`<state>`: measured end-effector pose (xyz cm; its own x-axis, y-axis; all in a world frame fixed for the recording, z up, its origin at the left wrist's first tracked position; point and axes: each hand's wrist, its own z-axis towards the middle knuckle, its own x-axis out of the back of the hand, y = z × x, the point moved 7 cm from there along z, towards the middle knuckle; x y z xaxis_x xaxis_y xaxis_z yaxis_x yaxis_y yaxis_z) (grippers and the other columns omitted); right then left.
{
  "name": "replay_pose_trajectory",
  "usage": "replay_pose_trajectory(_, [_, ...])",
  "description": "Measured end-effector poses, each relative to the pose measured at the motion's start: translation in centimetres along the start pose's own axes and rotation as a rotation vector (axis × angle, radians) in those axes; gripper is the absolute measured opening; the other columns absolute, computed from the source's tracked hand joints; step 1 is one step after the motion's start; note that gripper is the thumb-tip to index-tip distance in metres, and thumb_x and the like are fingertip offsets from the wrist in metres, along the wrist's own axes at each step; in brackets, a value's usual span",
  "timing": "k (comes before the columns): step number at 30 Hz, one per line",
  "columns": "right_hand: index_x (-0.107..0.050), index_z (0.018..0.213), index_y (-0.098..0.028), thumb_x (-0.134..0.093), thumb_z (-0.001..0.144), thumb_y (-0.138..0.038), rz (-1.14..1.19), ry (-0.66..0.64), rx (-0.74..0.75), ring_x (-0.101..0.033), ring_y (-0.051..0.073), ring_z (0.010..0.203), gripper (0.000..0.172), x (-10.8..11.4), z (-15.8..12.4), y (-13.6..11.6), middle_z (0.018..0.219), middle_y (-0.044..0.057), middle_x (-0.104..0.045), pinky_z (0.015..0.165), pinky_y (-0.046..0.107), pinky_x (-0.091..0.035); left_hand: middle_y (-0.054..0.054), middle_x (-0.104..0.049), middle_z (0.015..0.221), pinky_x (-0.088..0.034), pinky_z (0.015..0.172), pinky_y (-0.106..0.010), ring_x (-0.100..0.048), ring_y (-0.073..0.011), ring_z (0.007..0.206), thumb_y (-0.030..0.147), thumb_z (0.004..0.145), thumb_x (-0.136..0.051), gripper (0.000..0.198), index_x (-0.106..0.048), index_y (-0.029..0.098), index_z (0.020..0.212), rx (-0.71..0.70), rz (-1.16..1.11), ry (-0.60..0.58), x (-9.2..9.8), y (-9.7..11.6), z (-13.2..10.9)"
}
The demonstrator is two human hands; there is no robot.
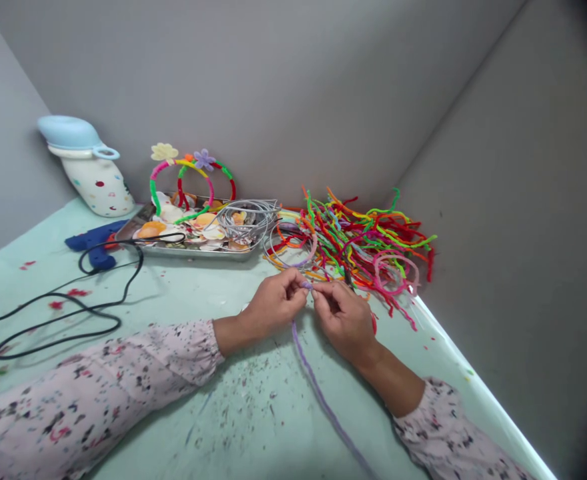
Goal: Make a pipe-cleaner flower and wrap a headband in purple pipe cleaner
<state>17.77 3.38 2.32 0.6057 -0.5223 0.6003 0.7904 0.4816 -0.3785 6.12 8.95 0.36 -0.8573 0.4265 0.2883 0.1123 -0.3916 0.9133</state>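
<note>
Between my two hands is a purple pipe cleaner [318,393], its upper end pinched at the fingertips and its long tail trailing down toward the bottom edge of the view. My left hand [278,300] is closed, thumb and forefinger gripping a small bent part of it. Close against it, my right hand [343,317] pinches the same end from the other side. The exact shape of the end is mostly covered by my fingers. Just beyond the hands lies a ring of grey wire [273,252], partly wrapped in pink and purple.
Behind my right hand spreads a heap of coloured pipe cleaners [363,233]. A metal tray [198,253] holds shells, a grey wire coil [248,217] and decorated hoops [152,190]. At left are a blue glue gun [98,243], its black cord [108,310] and a white bottle [98,180].
</note>
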Motion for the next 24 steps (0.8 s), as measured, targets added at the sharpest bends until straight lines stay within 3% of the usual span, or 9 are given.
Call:
replay_pose_trajectory(8, [-0.062,0.099,-0.019,-0.056,0.085,-0.022,-0.127,-0.012,0.048,-0.06,0.017,0.076,0.014,0.09,0.36,-0.04,0.08,0.004,-0.065,0.073,0.031,-0.045,0.004,-0.045,0.066,-0.034,0.055,-0.02,-0.041,-0.0088,0.06,0.019,0.078,-0.05,0.003,-0.049,0.016,0.079,0.058,-0.137,0.066,0.23,-0.72,0.31])
replay_pose_trajectory(16, [-0.063,0.092,-0.02,-0.056,0.085,-0.018,-0.015,-0.002,0.0,-0.059,0.016,0.075,0.01,0.24,0.22,0.16,0.078,0.002,-0.064,0.068,0.028,-0.045,0.004,-0.046,0.066,-0.033,0.055,-0.02,-0.04,-0.0085,0.059,0.023,0.084,-0.048,0.011,-0.055,0.015,0.085,0.044,-0.14,-0.003,-0.14,-0.86,0.34])
replay_pose_trajectory(24, [-0.064,0.09,-0.019,-0.057,0.084,-0.018,0.091,-0.005,-0.086,-0.059,0.013,0.07,0.009,0.25,0.19,0.57,0.077,0.001,-0.063,0.066,0.025,-0.047,0.002,-0.052,0.073,-0.036,0.061,-0.021,-0.045,-0.0105,0.066,0.023,0.086,-0.047,0.012,-0.055,0.016,0.088,-0.019,-0.084,0.002,-0.03,-0.2,0.15])
